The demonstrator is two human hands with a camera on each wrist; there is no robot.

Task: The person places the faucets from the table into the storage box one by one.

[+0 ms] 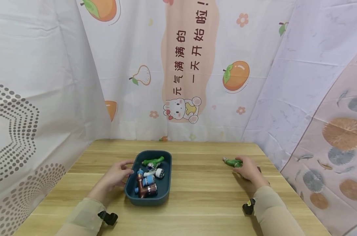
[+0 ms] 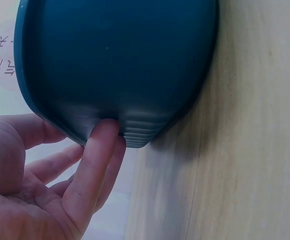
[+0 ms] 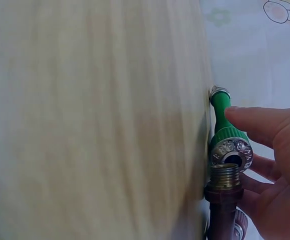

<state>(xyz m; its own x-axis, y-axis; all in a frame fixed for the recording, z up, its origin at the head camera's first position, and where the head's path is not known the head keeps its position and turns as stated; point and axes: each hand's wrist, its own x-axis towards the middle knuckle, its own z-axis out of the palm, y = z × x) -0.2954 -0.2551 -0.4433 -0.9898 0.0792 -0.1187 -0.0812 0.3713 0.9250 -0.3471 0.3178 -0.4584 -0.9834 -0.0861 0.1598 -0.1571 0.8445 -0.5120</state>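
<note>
A dark teal plastic tray (image 1: 163, 200) stands left of the table's middle. Inside lie a green smoking pipe (image 1: 156, 161), a white one (image 1: 159, 173), a blue one (image 1: 149, 180) and a brown one (image 1: 143, 190). My left hand (image 1: 119, 173) holds the tray's left side, thumb at the rim and other fingers on the outer wall. At the right, my right hand (image 1: 247, 168) pinches another green pipe (image 3: 225, 116), thumb on its stem, fingers on the far side; its bowl has a silver rim. Beside it is a dark brown pipe (image 3: 223, 212) with a threaded metal end, mostly behind the hand in the head view.
The light wooden table (image 1: 196, 186) stretches between the two hands. Printed curtains (image 1: 131, 59) enclose it at the back and on both sides. Each sleeve carries a small black camera (image 1: 108, 217) at the wrist.
</note>
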